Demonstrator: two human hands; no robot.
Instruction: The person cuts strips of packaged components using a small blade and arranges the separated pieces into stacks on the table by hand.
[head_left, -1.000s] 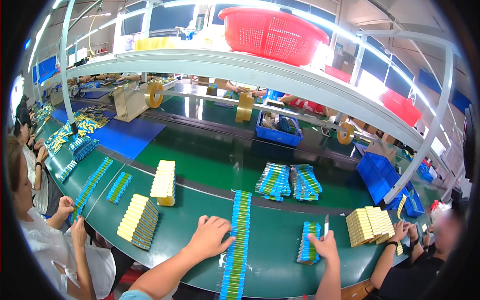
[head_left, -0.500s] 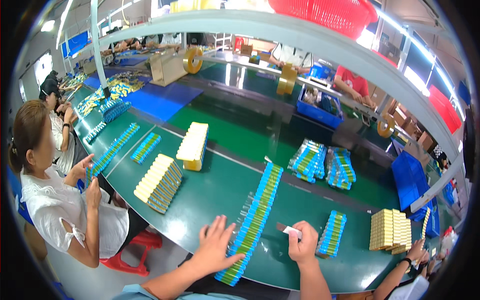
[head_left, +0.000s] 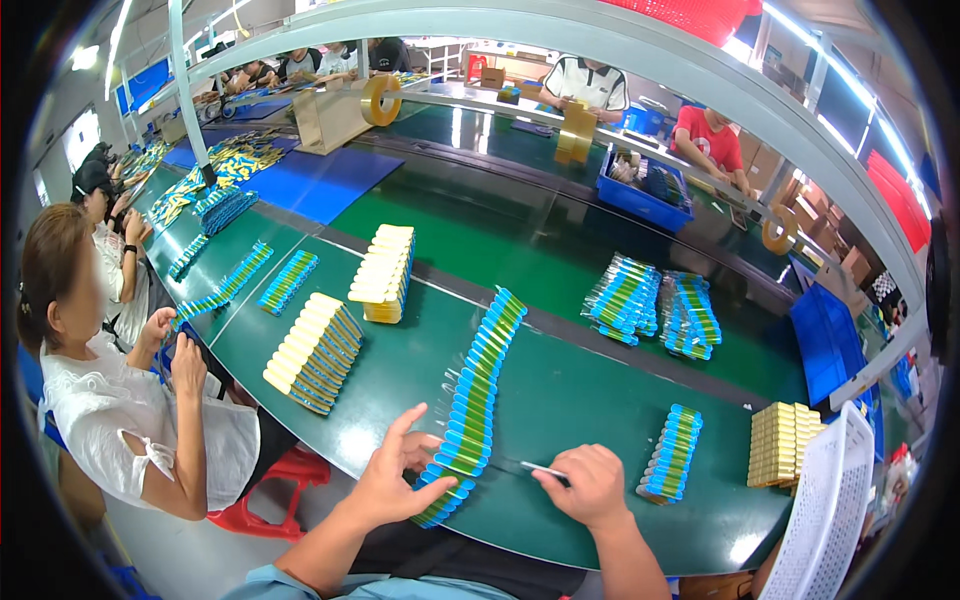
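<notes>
A long overlapping row of blue-and-green flat packets (head_left: 470,410) lies on the green table in front of me, bending in a slight S. My left hand (head_left: 400,468) is at its near end, fingers spread along the left edge and thumb resting on the packets. Just right of the row, my right hand (head_left: 592,487) is closed around a thin, pale blade-like tool (head_left: 543,469), whose tip points left toward the packets. Most of the tool is hidden in my fingers. A shorter row of similar packets (head_left: 672,455) lies right of that hand.
Yellow-topped stacks (head_left: 315,350) stand left and at the far right. Loose packet piles (head_left: 625,300) lie ahead on the dark belt. A white perforated basket (head_left: 828,510) leans in at the right edge. A co-worker (head_left: 150,420) sits at left. A metal rail (head_left: 560,35) crosses above.
The long row has shifted left and bent from straight. My left hand has moved left with it, and my right hand slightly left and down. The white basket has appeared at the right.
</notes>
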